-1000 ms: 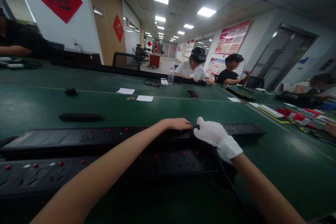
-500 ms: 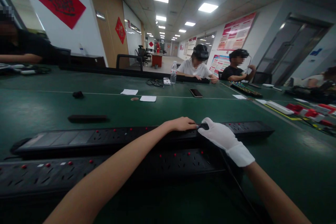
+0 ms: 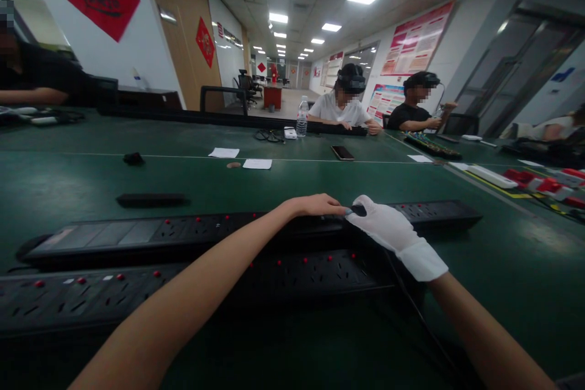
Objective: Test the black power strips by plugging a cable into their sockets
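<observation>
Two long black power strips with red buttons lie one behind the other in front of me. My bare left hand [image 3: 315, 204] rests over the farther power strip [image 3: 141, 234], its fingers together on the strip and one fingertip close to a plug. In a white glove, my right hand [image 3: 386, 228] pinches that black plug [image 3: 359, 211] at the farther strip's sockets. Whether the prongs are in a socket is hidden. A black cord [image 3: 409, 301] hangs from under the glove toward me. My left forearm covers part of the nearer power strip [image 3: 297, 274].
On the green table [image 3: 205, 186] lie a black bar [image 3: 153, 200], paper slips [image 3: 257, 164], a phone [image 3: 342, 153] and a water bottle [image 3: 302, 117]. Red and white power strips [image 3: 546, 186] are at the right. Several other people sit around the table.
The camera view has shifted slightly. Both hands stay at the same spot on the farther strip, with the left fingertip still beside the plug.
</observation>
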The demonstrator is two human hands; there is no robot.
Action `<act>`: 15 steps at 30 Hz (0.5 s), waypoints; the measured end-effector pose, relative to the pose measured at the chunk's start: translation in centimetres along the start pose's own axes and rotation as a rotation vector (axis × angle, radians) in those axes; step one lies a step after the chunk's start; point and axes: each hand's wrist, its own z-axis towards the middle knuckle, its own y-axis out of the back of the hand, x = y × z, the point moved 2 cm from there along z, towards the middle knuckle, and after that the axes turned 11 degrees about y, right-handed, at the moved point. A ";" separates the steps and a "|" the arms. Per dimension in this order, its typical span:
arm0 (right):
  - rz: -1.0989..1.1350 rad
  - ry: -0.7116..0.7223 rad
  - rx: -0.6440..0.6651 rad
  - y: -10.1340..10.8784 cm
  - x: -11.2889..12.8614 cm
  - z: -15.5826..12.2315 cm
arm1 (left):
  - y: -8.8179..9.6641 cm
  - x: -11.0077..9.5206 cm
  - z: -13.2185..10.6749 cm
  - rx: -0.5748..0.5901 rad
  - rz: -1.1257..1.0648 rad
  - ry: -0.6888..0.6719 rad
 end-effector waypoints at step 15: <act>-0.048 -0.016 -0.009 0.0 0.2 0.1 | -0.1 -0.3 -0.2 -0.013 -0.041 0.026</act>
